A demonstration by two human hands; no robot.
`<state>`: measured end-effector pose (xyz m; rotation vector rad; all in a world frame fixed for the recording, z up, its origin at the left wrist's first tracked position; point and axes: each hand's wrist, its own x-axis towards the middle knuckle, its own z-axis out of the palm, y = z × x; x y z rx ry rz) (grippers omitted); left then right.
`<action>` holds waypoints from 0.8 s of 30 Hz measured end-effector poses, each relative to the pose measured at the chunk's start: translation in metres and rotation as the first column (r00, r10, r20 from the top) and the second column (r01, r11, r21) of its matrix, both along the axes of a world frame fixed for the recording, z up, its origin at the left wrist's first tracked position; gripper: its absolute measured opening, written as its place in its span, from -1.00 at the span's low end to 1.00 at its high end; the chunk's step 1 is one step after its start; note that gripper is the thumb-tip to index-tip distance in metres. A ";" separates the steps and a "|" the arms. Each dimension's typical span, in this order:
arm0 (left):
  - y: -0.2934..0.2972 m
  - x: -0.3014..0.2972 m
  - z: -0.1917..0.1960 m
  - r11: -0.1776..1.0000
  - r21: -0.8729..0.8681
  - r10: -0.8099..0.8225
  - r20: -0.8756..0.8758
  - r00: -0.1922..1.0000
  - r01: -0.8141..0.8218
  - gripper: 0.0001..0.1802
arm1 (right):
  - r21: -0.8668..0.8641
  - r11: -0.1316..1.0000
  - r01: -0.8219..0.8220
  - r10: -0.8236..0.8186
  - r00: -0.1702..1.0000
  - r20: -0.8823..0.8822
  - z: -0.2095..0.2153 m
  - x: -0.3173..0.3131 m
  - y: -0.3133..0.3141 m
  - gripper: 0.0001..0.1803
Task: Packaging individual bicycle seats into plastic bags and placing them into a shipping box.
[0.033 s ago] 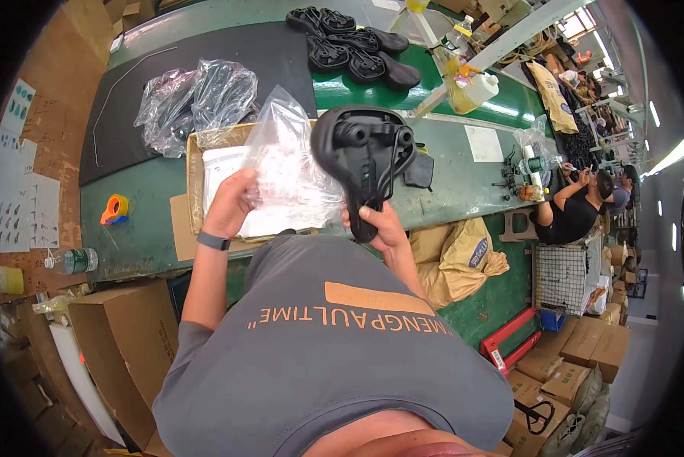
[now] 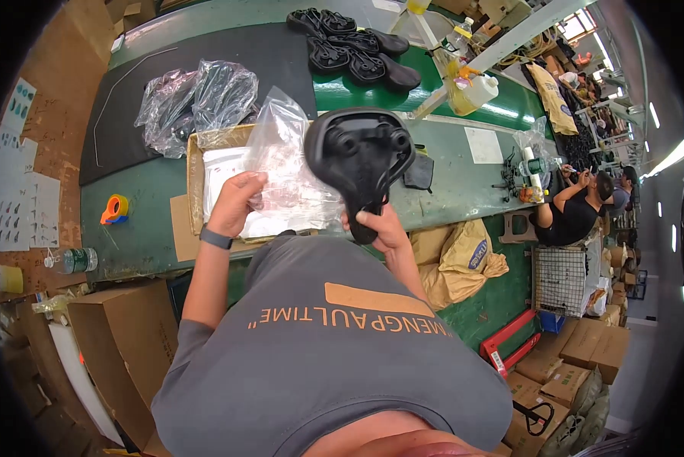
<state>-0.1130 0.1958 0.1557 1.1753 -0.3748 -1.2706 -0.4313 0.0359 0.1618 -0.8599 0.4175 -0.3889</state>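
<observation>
A black bicycle saddle (image 2: 353,156) is held up over the bench edge, its underside with rails and round sockets showing. My right hand (image 2: 380,227) is wrapped round its narrow nose, thumb on top. To the left, my left hand (image 2: 237,202) pinches the edge of a clear plastic bag (image 2: 281,141), which stands up thin and slack beside the saddle. Under the bag is an open shallow carton (image 2: 196,179) of flat clear and white bags. Part of the bag lies behind the saddle, so its far side is hidden.
Several black saddles (image 2: 365,57) rest at the back. Bagged saddles (image 2: 224,95) lie on a black mat (image 2: 281,57). A yellow tape roll (image 2: 116,209) is on the left of the green bench (image 2: 148,240); a dark pouch (image 2: 419,172) sits right of the saddle. A co-worker (image 2: 578,206) is at far right.
The saddle has tilted and shifted slightly left in my right hand. My left hand has moved a little to the right along with the bag's edge.
</observation>
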 end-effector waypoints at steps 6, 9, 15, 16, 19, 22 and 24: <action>-0.056 -0.041 0.036 0.894 -0.291 0.440 0.424 0.791 -0.341 -0.71 | -0.690 0.717 -0.097 -0.137 0.951 -0.276 0.004 0.026 0.015 0.18; -0.036 -0.064 0.074 0.906 -0.362 0.074 0.646 0.760 0.219 -0.75 | -0.739 0.636 -0.222 -0.275 0.830 -0.486 -0.023 0.027 0.017 0.35; -0.004 -0.070 0.039 0.779 -0.326 -0.414 0.374 0.830 0.536 -0.71 | 0.101 0.970 0.222 -0.203 0.965 -0.167 -0.043 0.014 -0.005 -0.16; -0.006 -0.054 0.020 0.865 -0.236 -0.418 0.153 0.896 0.444 -0.72 | 0.088 0.970 0.226 -0.203 0.955 -0.216 -0.036 0.013 -0.003 -0.38; -0.028 -0.073 -0.005 0.981 -0.077 -0.175 0.049 0.983 0.179 -0.68 | -0.207 0.930 0.302 -0.344 0.916 -0.206 -0.022 0.034 0.005 -0.38; -0.047 -0.106 0.012 0.977 -0.132 0.184 0.107 0.977 -0.170 -0.44 | -0.540 0.832 0.125 -0.237 0.961 -0.143 0.009 0.039 0.018 -0.34; -0.062 -0.091 0.027 0.935 -0.239 0.293 0.092 0.952 -0.264 -0.31 | -0.696 0.717 -0.037 -0.108 0.981 -0.163 0.023 0.044 0.019 -0.38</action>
